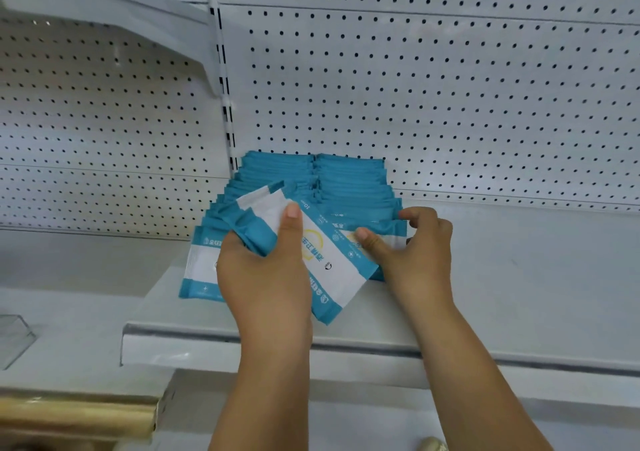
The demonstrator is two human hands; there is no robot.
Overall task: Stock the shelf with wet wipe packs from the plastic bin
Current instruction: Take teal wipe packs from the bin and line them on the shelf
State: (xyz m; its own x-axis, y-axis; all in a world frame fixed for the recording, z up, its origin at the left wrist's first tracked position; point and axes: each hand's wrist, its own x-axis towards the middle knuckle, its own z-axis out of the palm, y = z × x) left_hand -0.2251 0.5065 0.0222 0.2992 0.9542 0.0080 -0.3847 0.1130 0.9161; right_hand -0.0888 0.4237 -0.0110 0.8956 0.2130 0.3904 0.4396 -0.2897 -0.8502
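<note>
Two rows of teal and white wet wipe packs (349,180) stand on the white shelf (519,277), running back to the pegboard. My left hand (263,270) grips a few loose packs (329,260) tilted over the left row's front, thumb across the top one. My right hand (415,246) has its fingers curled over the front pack of the right row (388,228), thumb against its face. The plastic bin is out of view.
The white pegboard back wall (450,86) rises behind the shelf, with a slotted upright (225,79) left of the packs. An upper shelf bracket (104,3) juts out at top left. A lower adjoining shelf (69,267) lies to the left.
</note>
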